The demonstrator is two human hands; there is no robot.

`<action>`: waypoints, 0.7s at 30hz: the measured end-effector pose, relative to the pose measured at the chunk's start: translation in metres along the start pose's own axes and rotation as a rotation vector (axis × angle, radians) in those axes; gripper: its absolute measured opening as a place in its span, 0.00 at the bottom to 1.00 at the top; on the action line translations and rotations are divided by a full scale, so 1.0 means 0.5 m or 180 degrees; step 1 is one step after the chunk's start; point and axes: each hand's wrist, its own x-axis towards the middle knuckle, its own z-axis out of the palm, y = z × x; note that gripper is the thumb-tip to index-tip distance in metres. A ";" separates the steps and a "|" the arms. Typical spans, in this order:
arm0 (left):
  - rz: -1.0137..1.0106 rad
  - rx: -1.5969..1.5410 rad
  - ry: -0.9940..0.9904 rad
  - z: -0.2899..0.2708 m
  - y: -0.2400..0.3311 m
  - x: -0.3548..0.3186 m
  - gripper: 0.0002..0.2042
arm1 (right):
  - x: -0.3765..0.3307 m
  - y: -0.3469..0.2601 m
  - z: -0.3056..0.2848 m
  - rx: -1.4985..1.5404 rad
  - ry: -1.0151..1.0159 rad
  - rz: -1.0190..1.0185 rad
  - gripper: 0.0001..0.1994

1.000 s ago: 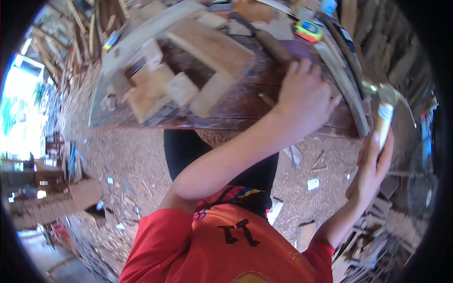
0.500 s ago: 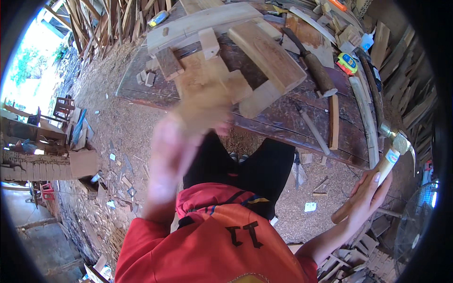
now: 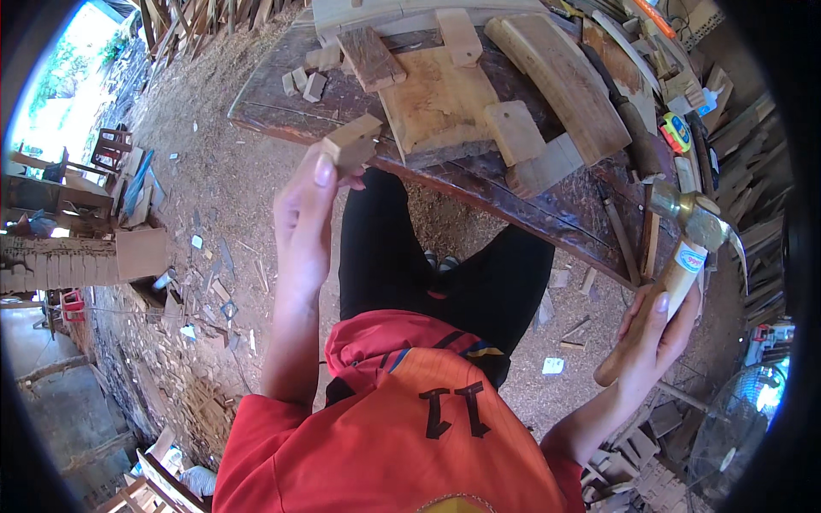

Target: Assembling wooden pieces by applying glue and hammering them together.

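Observation:
Pinched in my left hand [image 3: 306, 214] is a small wooden block [image 3: 352, 141], raised just off the near left edge of the workbench [image 3: 282, 120]. My right hand [image 3: 663, 329] is wrapped round the wooden handle of a claw hammer [image 3: 684, 256], its metal head up and over the bench's right end. On the bench lies a flat wooden board [image 3: 436, 107]. Small wood pieces rest on or against it: a brown block [image 3: 371, 58] at its left, a piece with a hole [image 3: 459, 36] at the top, and another [image 3: 515, 132] at its right corner.
A thick curved plank [image 3: 560, 85] lies right of the board. Tiny offcuts [image 3: 308, 85] sit at the bench's left. A chisel [image 3: 622, 231], a yellow tape measure [image 3: 675, 132] and a white bottle [image 3: 707, 101] are at the right. A fan [image 3: 735, 427] stands lower right; wood scraps litter the floor.
My left hand, blurred over the board before, is now steadier and left of it, still holding the small block. The view has shifted, and the bench sits further up and right. The hammer remains in my right hand.

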 end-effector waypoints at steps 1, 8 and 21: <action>0.0200 0.0510 -0.0126 0.000 0.000 0.002 0.23 | -0.001 0.000 0.006 -0.0019 0.0004 0.0014 0.25; 0.0343 0.0804 -0.0138 0.011 0.007 0.009 0.20 | 0.002 0.005 0.020 0.0007 -0.0430 -0.0145 0.24; 0.0862 0.2046 -0.0306 0.020 0.024 0.029 0.21 | -0.002 0.026 0.021 0.0051 -0.0412 -0.0021 0.25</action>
